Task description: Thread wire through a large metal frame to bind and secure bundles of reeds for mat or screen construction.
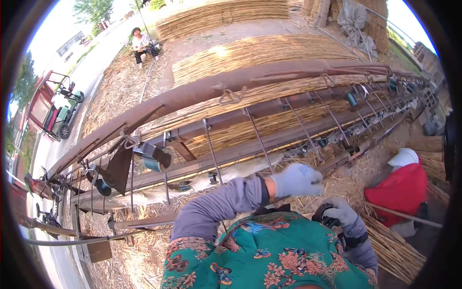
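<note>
My left hand [297, 180], in a grey glove, reaches across my front beside the near rail of a long rusty metal frame [192, 98]. Its fingers are curled, and whatever lies in them is hidden. Closer to my body, my right hand [340, 212], gloved too, is closed round a black rounded object [328, 216] whose kind I cannot make out. Thin metal rods [303, 127] span the frame in a row. Spools of teal thread [153, 164] hang along it, one more teal spool [352, 99] farther right. Below the rods runs a pale strip of cloth or plastic [231, 174].
Reed mats [269, 53] lie beyond the frame, with a stacked pile [221, 20] behind. A seated person [142, 45] is at far left, a red three-wheeler [50, 108] on the road. At right are a person in red [399, 192] and reed bundles [392, 248]. Straw covers the ground.
</note>
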### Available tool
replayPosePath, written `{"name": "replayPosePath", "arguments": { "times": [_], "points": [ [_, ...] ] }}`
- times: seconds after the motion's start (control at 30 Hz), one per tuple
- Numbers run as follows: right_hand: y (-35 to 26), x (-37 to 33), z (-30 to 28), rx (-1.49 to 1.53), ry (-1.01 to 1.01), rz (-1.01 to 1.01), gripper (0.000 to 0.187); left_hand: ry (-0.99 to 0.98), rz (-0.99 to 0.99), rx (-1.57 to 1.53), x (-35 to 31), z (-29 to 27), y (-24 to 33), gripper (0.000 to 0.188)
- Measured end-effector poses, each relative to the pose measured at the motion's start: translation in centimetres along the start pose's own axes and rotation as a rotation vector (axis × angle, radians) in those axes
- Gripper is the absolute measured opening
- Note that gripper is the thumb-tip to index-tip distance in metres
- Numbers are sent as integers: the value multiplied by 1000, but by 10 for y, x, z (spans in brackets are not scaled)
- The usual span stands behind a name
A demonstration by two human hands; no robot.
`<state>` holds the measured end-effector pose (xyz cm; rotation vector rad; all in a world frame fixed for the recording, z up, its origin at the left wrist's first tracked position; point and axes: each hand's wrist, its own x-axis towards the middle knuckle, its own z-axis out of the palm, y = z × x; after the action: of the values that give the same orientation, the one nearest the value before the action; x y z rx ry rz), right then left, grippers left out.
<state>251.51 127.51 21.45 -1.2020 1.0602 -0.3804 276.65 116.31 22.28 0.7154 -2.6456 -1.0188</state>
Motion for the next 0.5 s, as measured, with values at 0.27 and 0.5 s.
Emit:
{"name": "replayPosePath", "arguments": {
  "times": [0.27, 0.5],
  "points": [
    [26, 14, -29, 148, 322, -119, 39, -331, -178, 553, 15, -56, -74, 44],
    [9, 201, -1, 367, 353, -347, 43, 615, -164, -1396, 34, -76, -63, 55]
  ]
}}
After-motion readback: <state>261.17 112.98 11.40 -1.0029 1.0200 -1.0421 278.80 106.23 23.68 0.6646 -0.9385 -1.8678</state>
